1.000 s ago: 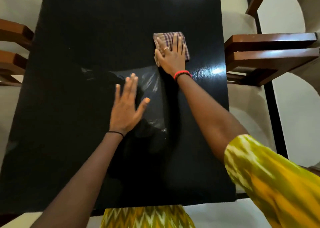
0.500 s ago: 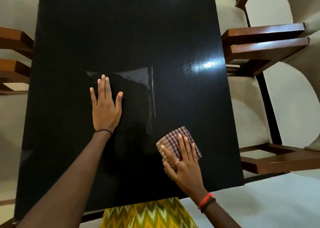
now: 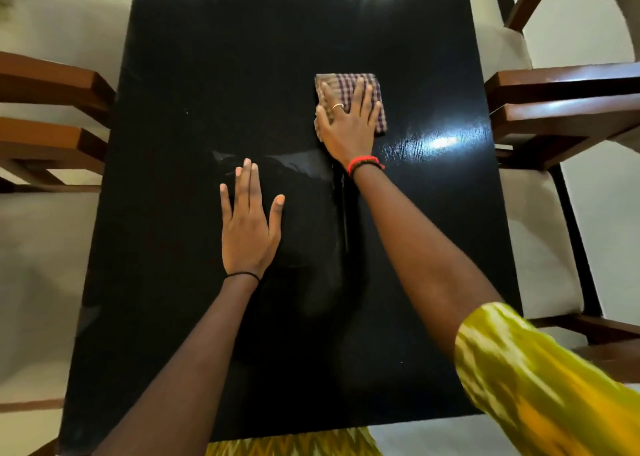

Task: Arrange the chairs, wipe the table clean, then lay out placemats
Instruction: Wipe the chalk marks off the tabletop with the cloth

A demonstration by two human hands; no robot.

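Pressing my flat right hand (image 3: 348, 128) on the folded checked cloth (image 3: 349, 103), I rest my open, empty left hand (image 3: 247, 228) on the glossy black table (image 3: 214, 74). Brown wooden cream-cushioned chairs (image 3: 561, 109) flank both sides.

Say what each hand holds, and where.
Right hand presses flat on the near half of the folded cloth. Left hand holds nothing.

Glossy black table (image 3: 194, 116); folded checked cloth (image 3: 372, 90) and two flat hands on top.

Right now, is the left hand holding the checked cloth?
No, the left hand lies flat on the bare table; the right hand presses the cloth.
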